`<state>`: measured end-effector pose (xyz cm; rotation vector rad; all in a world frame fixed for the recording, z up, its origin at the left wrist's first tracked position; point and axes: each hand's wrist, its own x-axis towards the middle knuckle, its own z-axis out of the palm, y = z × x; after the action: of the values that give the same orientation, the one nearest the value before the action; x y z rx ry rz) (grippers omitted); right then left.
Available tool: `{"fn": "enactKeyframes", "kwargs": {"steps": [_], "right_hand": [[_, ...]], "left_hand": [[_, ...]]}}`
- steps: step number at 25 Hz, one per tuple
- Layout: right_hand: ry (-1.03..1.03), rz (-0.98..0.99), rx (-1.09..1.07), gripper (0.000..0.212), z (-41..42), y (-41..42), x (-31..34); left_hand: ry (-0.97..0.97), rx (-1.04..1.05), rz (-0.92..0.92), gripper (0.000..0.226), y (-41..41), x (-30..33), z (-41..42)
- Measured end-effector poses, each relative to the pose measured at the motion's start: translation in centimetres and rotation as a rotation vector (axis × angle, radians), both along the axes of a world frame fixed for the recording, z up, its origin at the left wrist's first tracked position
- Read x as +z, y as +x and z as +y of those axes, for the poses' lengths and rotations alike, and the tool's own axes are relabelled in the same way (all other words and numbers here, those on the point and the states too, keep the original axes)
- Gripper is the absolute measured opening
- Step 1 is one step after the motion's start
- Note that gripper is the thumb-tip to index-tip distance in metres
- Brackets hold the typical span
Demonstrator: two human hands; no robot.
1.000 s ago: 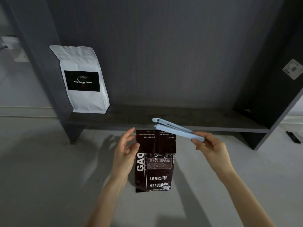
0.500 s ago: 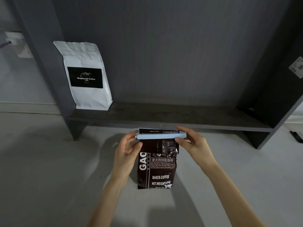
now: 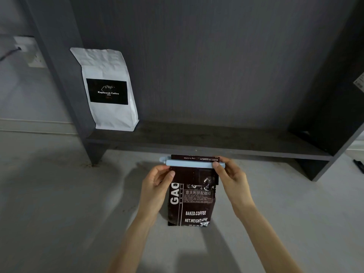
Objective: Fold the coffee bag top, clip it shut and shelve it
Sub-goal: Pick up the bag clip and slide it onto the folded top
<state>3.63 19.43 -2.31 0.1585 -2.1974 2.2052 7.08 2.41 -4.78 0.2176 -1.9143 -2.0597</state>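
A dark brown coffee bag (image 3: 192, 203) with white lettering stands upright on the grey floor, its top folded down. A pale blue clip (image 3: 191, 162) lies across the fold, closed over it. My left hand (image 3: 157, 186) grips the bag's upper left edge, thumb on the front just under the clip. My right hand (image 3: 230, 178) pinches the clip's right end, fingers around the bag's right corner. The dark shelf board (image 3: 197, 140) runs just behind the bag.
A white coffee bag (image 3: 109, 89) with a black label stands at the shelf's left end against the side panel (image 3: 59, 75). The right side panel (image 3: 334, 115) closes the shelf. A wall socket (image 3: 31, 54) sits far left; a dark object (image 3: 358, 164) lies at the right edge.
My right hand brought the open clip down over the folded top and it has closed across the bag. My left hand stayed on the bag's left edge.
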Motion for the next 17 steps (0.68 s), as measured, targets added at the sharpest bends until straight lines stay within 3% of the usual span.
{"fn": "enactKeyframes", "kwargs": {"steps": [5, 12, 17], "right_hand": [[-0.045, 0.023, -0.058, 0.010, -0.4, 0.0, -0.1], [0.128, 0.059, -0.053, 0.016, 0.4, -1.2, -0.3], [0.141, 0.059, -0.043, 0.017, 0.5, -1.4, -0.2]], "left_hand": [[-0.010, 0.000, 0.004, 0.019, 0.0, -0.1, 0.0], [-0.073, 0.051, -0.015, 0.019, -0.2, -0.2, 0.0], [-0.090, 0.043, -0.019, 0.019, -0.1, 0.1, 0.1]]}}
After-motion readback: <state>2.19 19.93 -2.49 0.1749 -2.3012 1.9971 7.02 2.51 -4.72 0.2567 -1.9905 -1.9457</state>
